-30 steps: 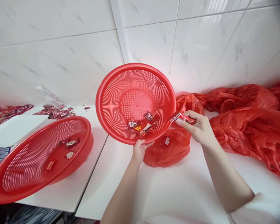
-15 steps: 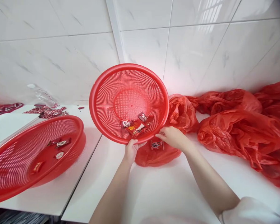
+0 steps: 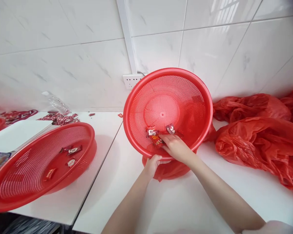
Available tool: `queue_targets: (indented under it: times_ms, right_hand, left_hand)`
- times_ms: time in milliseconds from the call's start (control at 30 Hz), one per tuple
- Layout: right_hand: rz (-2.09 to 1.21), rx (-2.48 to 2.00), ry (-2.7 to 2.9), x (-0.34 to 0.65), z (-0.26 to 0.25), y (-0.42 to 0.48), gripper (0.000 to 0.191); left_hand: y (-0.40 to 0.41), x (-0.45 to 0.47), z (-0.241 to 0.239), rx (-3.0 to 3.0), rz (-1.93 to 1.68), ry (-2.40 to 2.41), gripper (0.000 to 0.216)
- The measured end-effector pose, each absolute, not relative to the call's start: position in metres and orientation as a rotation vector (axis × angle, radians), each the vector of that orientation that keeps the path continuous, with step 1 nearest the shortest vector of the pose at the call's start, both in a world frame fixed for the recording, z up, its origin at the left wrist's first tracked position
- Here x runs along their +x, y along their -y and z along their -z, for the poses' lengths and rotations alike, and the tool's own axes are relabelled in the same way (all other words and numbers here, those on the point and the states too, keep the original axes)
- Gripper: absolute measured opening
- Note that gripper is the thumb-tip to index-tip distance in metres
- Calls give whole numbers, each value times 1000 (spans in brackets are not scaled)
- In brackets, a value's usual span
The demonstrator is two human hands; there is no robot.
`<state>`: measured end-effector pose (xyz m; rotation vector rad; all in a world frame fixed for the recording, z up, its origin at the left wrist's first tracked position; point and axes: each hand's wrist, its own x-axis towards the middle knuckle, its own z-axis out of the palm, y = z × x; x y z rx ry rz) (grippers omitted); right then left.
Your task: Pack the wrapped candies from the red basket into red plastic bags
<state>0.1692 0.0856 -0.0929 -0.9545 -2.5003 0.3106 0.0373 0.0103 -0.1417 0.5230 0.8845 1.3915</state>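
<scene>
Red plastic makes the mesh basket [image 3: 167, 72], which is tilted so that its open mouth faces the person, above a white table [image 3: 119, 191]. The left hand [image 3: 151, 165] grasps the near rim of this basket, with the thumb laid over the edge. The right hand [image 3: 177, 148] reaches over the same rim into the basket, and its fingertips touch the small wrapped packets [image 3: 157, 141] which lie together at the lower side of the wall; whether these fingers hold one packet, I cannot tell. Below the basket, a thin red bag [image 3: 173, 172] is partly hidden. To the right, crumpled red bags [image 3: 254, 143] lie on the table near the tiled wall [image 3: 158, 48]. On the left side, beyond the table seam, stands a second red basket [image 3: 92, 136], also tilted, with several wrapped sweets [image 3: 74, 150] inside. Behind it are a clear bottle [image 3: 56, 102], which leans, and a pile of patterned red wrappers [image 3: 61, 119]. One white socket [image 3: 130, 81] is on the wall, partly covered by the first basket.
</scene>
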Motion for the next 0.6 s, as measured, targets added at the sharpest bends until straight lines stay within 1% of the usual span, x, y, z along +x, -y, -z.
queue_targets:
  times_ms: [67,133,233,333,400,433,500,600]
  right_hand:
    - [-342,-988,2457,171,91,-88,29]
    - [-502,-979,2305,174,86,-88,26]
    - [-948,-919,1895,179,76,-86,26]
    - [-1505,-795,1444,181,66,-82,35]
    - [-1787,-711,1237,182,61,-80,43]
    - [-1872,-681,1180,182,60,-78,44]
    - [-1951,-648,1147,181,59,-76,41]
    - [-1927,-664,1169,178,63,-75,36]
  left_hand:
    - [-10,39,140,514,-1374,-877,32]
    - [-11,38,139,491,-1386,-866,37]
    - [-13,32,138,465,-1444,-857,41]
    - [-15,22,137,491,-1472,-861,33]
    - [-16,14,135,506,-1491,-876,28]
    - [-17,11,135,507,-1507,-888,27]
    - [-18,5,134,507,-1540,-906,25]
    - [-20,0,133,510,-1568,-899,25]
